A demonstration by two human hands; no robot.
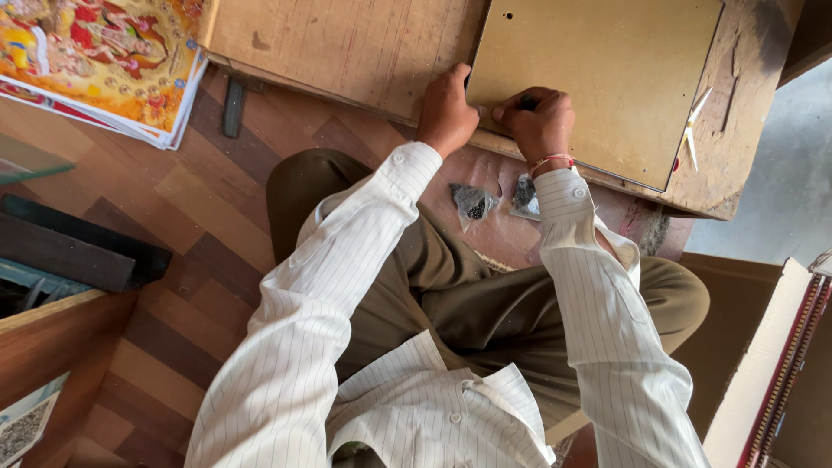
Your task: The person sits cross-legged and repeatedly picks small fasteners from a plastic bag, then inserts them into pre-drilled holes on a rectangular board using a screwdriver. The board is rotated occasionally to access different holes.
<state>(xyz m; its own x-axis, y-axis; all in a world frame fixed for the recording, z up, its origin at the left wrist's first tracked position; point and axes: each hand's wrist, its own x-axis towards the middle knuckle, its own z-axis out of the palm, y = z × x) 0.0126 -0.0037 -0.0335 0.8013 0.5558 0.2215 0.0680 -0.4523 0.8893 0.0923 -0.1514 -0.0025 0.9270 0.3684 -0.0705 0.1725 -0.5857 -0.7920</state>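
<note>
I sit cross-legged on a wood-patterned floor. My left hand (447, 111) rests on the near edge of a thin brown backing board (598, 69) that lies on a low wooden table (347, 48). My right hand (539, 121), with a red thread on its wrist, presses a small dark object against the same edge, fingers curled around it. Both thumbs nearly touch at the board's rim. What the small object is cannot be told.
Two small clear bags of dark bits (473, 203) lie on the floor near my knees. White-handled scissors (692, 130) rest on the table's right. A stack of colourful printed pictures (104, 61) lies at top left. A framed edge (784, 373) leans at right.
</note>
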